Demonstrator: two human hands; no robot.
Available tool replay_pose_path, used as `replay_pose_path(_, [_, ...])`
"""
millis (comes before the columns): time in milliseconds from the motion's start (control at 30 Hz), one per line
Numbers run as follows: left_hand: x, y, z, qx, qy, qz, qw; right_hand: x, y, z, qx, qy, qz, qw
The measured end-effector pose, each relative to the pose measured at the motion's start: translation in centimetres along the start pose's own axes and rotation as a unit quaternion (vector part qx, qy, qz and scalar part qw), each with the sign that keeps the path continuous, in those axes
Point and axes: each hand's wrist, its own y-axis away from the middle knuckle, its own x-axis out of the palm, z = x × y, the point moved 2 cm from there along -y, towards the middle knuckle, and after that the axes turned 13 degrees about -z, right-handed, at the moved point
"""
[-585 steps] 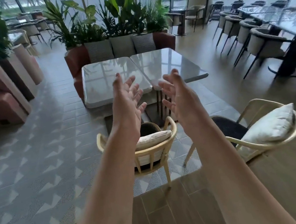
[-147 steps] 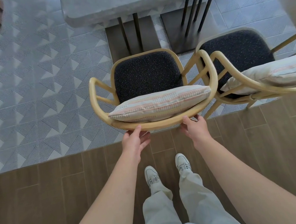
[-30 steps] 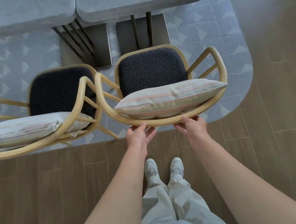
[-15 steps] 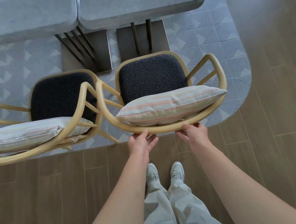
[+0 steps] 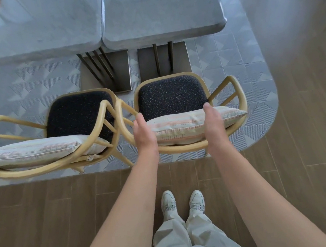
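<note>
Both hands reach forward, left hand (image 5: 144, 135) and right hand (image 5: 214, 125), fingers straight, palms facing, gripping nothing. Between them, just right of frame centre, the striped cushion (image 5: 181, 128) lies crosswise against the armchair (image 5: 182, 147) back rail. Both hands are equally near; contact cannot be told.

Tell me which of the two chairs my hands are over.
The chair on the right: the left hand and right hand, fingers straight, flank its striped cushion. The left chair stands untouched.
</note>
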Motion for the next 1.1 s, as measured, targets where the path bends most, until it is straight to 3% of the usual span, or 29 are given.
replay_pose_path(133, [-0.6, 1.6, -5.1, 0.062, 0.056, 0.041, 0.996, -0.3, 1.9, 4.7, -0.087, 0.013, 0.098, 0.991])
replay_pose_path(300, [-0.8, 4.6, -10.2, 0.148, 0.088, 0.089, 0.981, -0.9, 4.1, 9.2, -0.17, -0.017, 0.15, 0.974])
replay_pose_path(500, [-0.1, 7.6, -13.9, 0.191, 0.107, 0.125, 0.968, -0.4, 5.5, 12.8, -0.206, -0.032, 0.181, 0.961])
replay_pose_path(767, [1.2, 4.3, -16.5, 0.186, 0.111, 0.138, 0.966, 3.0, 3.4, 15.8, -0.206, -0.033, 0.193, 0.959])
replay_pose_path(1100, [9.6, -6.9, -20.6, 0.143, 0.079, 0.155, 0.974, 10.5, -5.7, 20.4, -0.161, -0.024, 0.155, 0.974])
